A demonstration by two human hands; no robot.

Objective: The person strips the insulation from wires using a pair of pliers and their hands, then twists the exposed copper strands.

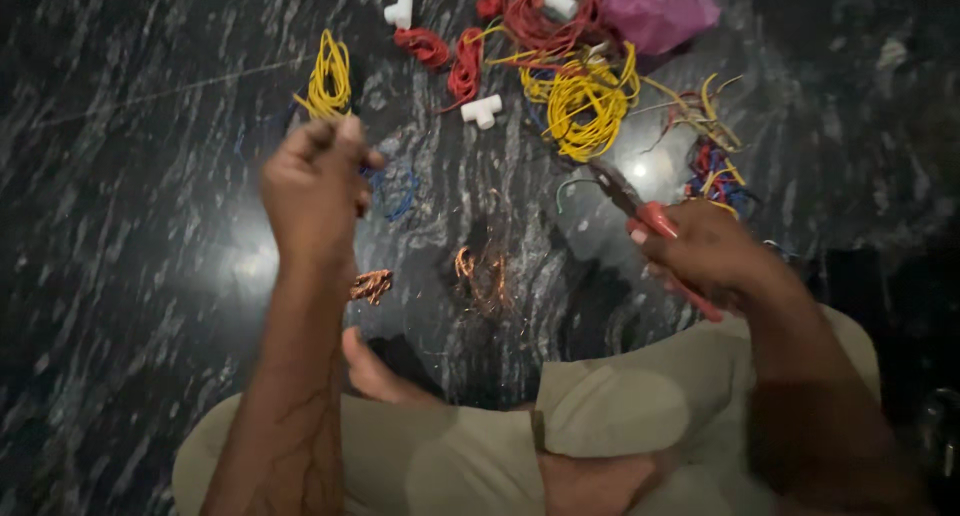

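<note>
The left hand is clenched into a raised fist, seemingly pinching a thin blue wire that loops down beside it, while the right hand grips the red handles of a pair of pliers whose dark nose points toward the yellow wire coil. Such wire is likely light, limp and springy, so it is best held close to the end being worked. Bare copper strands lie on the dark stone floor below the fist, with red coils, white pipe tees and a pink bag farther out.

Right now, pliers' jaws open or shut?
Cannot tell. The pliers are motion-blurred; the right hand wraps the red handles, and the dark jaws smear into one streak.
</note>
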